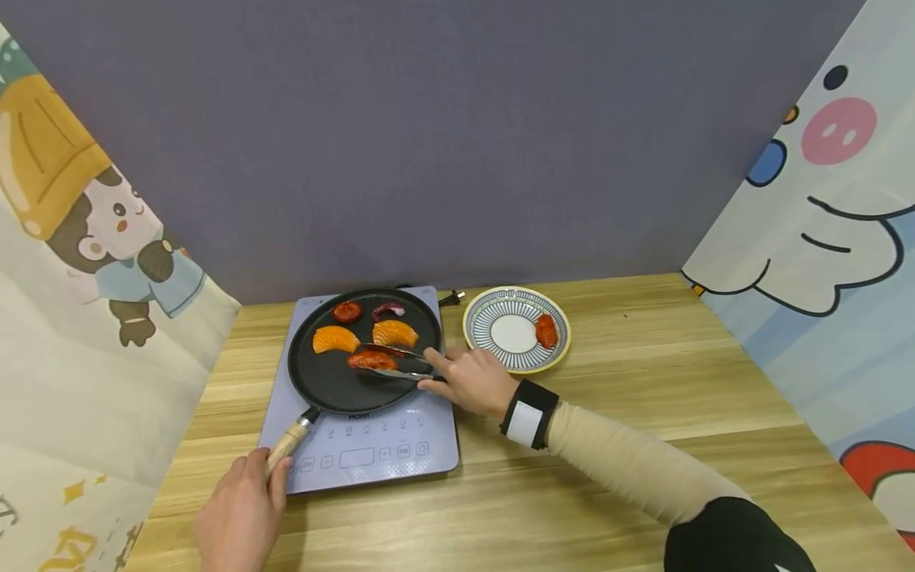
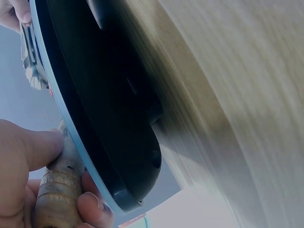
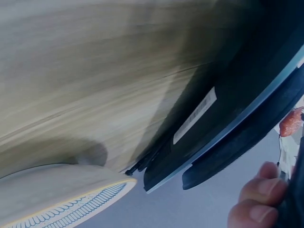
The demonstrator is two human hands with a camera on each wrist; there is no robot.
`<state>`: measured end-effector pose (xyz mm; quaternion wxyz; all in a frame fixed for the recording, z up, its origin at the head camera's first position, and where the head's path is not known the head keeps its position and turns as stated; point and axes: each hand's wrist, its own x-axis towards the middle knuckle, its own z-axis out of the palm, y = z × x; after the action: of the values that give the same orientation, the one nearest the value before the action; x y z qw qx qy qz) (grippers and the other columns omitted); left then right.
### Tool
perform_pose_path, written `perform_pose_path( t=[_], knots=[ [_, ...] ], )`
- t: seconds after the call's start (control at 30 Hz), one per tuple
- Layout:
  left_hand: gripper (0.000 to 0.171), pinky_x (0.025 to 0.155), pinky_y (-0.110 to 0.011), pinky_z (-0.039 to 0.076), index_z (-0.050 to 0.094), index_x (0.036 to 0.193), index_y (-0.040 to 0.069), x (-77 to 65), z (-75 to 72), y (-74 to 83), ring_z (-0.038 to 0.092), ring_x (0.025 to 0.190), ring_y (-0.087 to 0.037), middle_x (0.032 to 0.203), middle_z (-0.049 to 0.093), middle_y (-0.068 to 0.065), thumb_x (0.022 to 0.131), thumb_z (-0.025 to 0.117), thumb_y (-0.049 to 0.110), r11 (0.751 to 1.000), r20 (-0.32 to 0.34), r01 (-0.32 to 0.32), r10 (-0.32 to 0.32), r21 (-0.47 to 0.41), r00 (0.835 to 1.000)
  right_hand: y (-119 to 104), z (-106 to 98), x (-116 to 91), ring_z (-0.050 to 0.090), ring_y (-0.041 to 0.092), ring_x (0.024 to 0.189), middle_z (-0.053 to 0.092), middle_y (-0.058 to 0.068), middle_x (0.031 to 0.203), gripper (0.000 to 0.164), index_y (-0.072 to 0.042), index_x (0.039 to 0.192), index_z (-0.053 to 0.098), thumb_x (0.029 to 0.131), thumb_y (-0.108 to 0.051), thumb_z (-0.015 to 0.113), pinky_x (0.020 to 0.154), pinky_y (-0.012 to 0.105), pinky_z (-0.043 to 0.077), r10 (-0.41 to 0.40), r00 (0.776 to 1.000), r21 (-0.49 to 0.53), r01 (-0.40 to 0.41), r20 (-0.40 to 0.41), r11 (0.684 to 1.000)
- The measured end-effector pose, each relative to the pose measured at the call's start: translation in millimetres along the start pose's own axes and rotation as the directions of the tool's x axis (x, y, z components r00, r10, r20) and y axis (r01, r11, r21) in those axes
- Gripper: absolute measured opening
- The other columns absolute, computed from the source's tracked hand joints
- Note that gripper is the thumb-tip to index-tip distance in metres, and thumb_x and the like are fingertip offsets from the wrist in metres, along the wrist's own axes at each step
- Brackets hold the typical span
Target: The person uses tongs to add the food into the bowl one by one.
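Observation:
My left hand (image 1: 239,508) grips the wooden handle (image 1: 288,442) of a round black frying pan (image 1: 322,389). My right hand (image 1: 472,381) holds metal tongs (image 1: 402,374), whose arms lie on either side of a red glazed chicken wing (image 1: 372,361) at the front of the pan. Behind it are two orange salmon slices (image 1: 335,339), a red tomato slice (image 1: 348,311) and a purple octopus tentacle (image 1: 388,311). A second red wing (image 1: 546,330) lies on the right side of a patterned plate (image 1: 511,334). In the right wrist view, fingers (image 3: 266,190) curl at the tongs.
The pan sits on a pale induction cooker (image 1: 357,469) with a touch panel along its front. A black plug (image 1: 452,298) lies between cooker and plate. The wooden table (image 1: 643,357) ends at a grey back panel (image 1: 457,143), with printed cartoon curtains (image 1: 822,238) at both sides.

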<state>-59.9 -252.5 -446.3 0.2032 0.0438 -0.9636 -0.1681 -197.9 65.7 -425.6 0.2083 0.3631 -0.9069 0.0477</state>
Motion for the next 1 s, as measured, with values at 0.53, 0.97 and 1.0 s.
perform_pose_path(
  t=[0.53,0.97,1.0],
  knots=[
    [0.028,0.037,-0.043,0.032,0.062,0.098,0.0,-1.0,0.9,-1.7,0.056,0.058,-0.036,0.073,0.057,-0.012,0.086,0.071,0.023,1.0,-0.003,0.008,-0.008,0.001,1.0,-21.9,0.1,20.3,0.054,0.015,0.047,0.056,0.0,0.069,0.045,-0.017,0.113,0.055,0.092,-0.057,0.052,0.038,0.029,0.04,-0.018,0.999,-0.046,0.02,0.035,0.999],
    [0.029,0.038,-0.044,0.033,0.062,0.099,0.0,-0.7,2.1,-1.4,0.055,0.057,-0.036,0.072,0.056,-0.012,0.085,0.072,0.022,1.0,-0.023,-0.01,0.01,-0.007,1.0,-32.2,2.1,26.6,0.058,0.015,0.049,0.061,-0.001,0.071,0.044,-0.019,0.108,0.058,0.092,-0.058,0.051,0.04,0.031,0.039,-0.029,0.998,-0.07,0.033,0.061,0.997],
    [0.029,0.039,-0.045,0.033,0.062,0.099,0.0,-0.9,2.3,-1.4,0.056,0.058,-0.036,0.072,0.056,-0.012,0.085,0.072,0.022,1.0,-0.024,-0.011,0.011,-0.008,1.0,-32.8,2.3,27.2,0.058,0.015,0.049,0.061,0.0,0.072,0.044,-0.018,0.108,0.058,0.092,-0.058,0.052,0.04,0.031,0.039,-0.029,0.998,-0.065,0.033,0.064,0.997]
  ],
)
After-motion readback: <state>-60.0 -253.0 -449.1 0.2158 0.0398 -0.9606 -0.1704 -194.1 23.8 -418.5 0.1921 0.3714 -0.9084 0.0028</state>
